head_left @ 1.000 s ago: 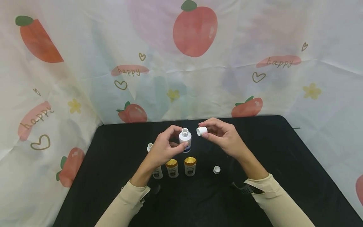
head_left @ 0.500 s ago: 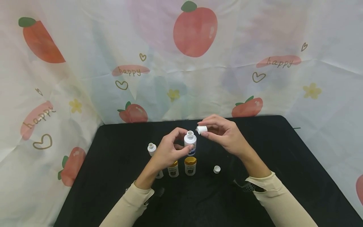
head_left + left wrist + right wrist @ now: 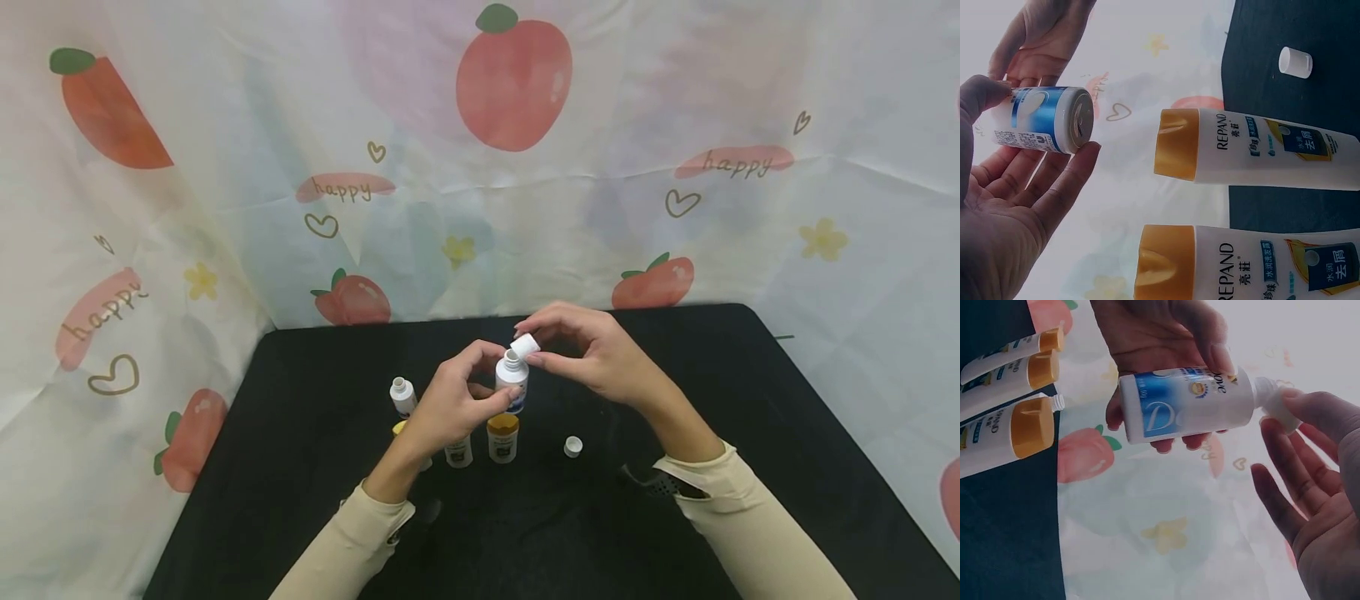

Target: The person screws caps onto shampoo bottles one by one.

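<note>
My left hand (image 3: 455, 402) grips a small white bottle (image 3: 512, 373) with a blue label, held upright above the table. Its threaded neck shows uncovered in the head view. Between thumb and fingertips, my right hand (image 3: 592, 350) pinches a white screw cap (image 3: 525, 345). That cap sits tilted right at the bottle's mouth. In the right wrist view, the cap (image 3: 1282, 415) partly overlaps the neck, and the bottle (image 3: 1186, 407) lies between the left thumb and fingers. The left wrist view shows the bottle's base (image 3: 1082, 120), with the cap hidden there.
A second white bottle (image 3: 402, 396), uncapped, stands at the left on the black table (image 3: 675, 367). Gold-capped shampoo bottles (image 3: 503, 440) form a row in front, partly hidden by the left forearm. Another white cap (image 3: 573, 447) lies to their right. A fruit-print cloth (image 3: 517, 233) hangs behind.
My left hand has carried the bottle to the right, towards the cap. My right hand has tilted the cap and brought it to the bottle's mouth.
</note>
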`<state>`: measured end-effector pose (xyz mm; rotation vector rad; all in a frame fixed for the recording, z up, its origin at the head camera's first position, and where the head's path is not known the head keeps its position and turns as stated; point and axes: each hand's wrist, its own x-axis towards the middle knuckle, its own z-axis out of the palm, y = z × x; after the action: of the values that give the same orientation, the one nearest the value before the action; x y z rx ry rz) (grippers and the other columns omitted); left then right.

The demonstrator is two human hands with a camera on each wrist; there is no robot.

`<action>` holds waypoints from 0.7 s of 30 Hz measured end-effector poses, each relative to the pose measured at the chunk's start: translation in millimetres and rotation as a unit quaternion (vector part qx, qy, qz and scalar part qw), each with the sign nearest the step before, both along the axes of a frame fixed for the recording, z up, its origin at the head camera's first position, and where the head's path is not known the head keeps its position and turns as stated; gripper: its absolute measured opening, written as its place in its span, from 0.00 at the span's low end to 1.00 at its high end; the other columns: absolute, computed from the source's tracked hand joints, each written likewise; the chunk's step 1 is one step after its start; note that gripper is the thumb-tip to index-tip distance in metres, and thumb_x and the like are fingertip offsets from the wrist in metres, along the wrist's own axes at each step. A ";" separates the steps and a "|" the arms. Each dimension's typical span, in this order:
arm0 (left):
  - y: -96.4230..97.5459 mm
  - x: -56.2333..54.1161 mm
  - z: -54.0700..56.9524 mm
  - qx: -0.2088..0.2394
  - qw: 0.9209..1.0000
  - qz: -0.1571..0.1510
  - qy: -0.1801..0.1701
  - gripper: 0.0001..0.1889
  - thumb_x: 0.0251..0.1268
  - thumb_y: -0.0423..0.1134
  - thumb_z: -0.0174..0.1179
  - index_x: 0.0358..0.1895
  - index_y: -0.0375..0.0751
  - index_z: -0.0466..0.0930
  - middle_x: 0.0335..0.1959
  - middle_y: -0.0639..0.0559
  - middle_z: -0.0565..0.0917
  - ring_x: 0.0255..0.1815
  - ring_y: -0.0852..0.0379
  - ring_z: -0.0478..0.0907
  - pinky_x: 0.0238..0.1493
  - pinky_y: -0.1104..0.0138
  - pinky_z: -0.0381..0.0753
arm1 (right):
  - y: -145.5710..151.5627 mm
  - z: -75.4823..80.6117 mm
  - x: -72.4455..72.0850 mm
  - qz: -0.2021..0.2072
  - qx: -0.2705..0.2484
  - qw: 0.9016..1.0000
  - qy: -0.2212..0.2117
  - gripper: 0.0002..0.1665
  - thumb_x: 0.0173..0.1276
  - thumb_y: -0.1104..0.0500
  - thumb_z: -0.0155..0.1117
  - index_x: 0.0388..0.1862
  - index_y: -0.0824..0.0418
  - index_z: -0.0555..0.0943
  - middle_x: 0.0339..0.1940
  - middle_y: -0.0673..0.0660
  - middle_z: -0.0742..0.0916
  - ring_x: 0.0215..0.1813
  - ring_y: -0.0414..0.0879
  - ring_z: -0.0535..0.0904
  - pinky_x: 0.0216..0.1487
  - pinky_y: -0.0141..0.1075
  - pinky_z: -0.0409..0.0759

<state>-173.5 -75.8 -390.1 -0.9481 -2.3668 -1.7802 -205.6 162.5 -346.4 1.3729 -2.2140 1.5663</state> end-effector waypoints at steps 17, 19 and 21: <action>3.1 -1.3 -2.4 0.000 1.000 0.001 0.012 0.19 0.66 0.35 0.68 0.59 0.40 0.76 0.51 0.49 0.84 0.48 0.56 0.84 0.48 0.65 0.87 | -3.3 10.4 -1.9 0.007 0.051 0.997 0.055 0.24 0.60 0.71 0.76 0.56 0.60 0.85 0.52 0.52 0.86 0.53 0.44 0.81 0.52 0.32 0.81; 3.1 -1.2 -2.3 0.001 1.000 0.003 0.011 0.20 0.66 0.35 0.68 0.59 0.41 0.76 0.51 0.50 0.84 0.49 0.56 0.84 0.48 0.65 0.86 | -3.9 10.8 -1.4 0.006 0.054 0.997 0.054 0.24 0.60 0.70 0.76 0.56 0.60 0.86 0.52 0.51 0.86 0.52 0.43 0.81 0.52 0.32 0.81; 3.0 -0.8 -2.2 0.000 1.000 0.007 0.009 0.20 0.66 0.35 0.69 0.59 0.40 0.77 0.52 0.50 0.84 0.49 0.55 0.84 0.49 0.65 0.86 | -4.2 10.9 -1.2 0.005 0.057 0.997 0.051 0.23 0.61 0.69 0.75 0.56 0.59 0.86 0.52 0.50 0.86 0.52 0.43 0.81 0.51 0.32 0.81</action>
<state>-174.3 -72.8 -392.2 -0.9420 -2.3572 -1.7577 -206.8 158.2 -335.5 1.4609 -2.2695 1.3600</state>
